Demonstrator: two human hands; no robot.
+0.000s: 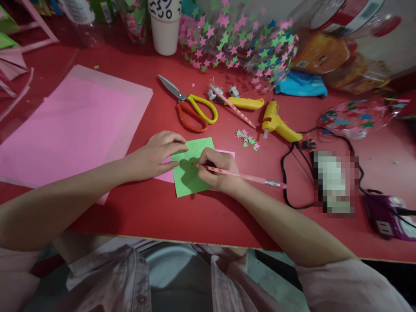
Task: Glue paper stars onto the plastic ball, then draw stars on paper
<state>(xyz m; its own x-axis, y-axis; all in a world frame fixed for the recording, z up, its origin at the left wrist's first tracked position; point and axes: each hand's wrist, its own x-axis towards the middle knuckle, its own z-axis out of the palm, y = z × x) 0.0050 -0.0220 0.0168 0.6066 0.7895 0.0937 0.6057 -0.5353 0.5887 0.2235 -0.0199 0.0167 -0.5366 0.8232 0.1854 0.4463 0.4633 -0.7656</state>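
Observation:
My right hand [219,169] is closed around a pink pencil [247,176], its dark tip at the middle of a square of green paper [191,186]. The pencil's eraser end points right. Fingers apart, my left hand [162,155] rests at the left edge of the green paper. Beneath the green square a strip of pink paper [165,175] sticks out on both sides. Scissors [195,108] with one yellow and one orange handle lie just beyond my hands, blades apart. Small green and pink paper stars [247,139] sit to the right of them.
Large pink sheets [71,125] cover the left of the red table [195,221]. Behind are a yellow cutter [247,103], a second pencil [237,111], a yellow glue gun [277,123], a white cup [165,30] and star-covered clear plastic [234,43]. A black cord [283,173] loops toward a purple box [386,214].

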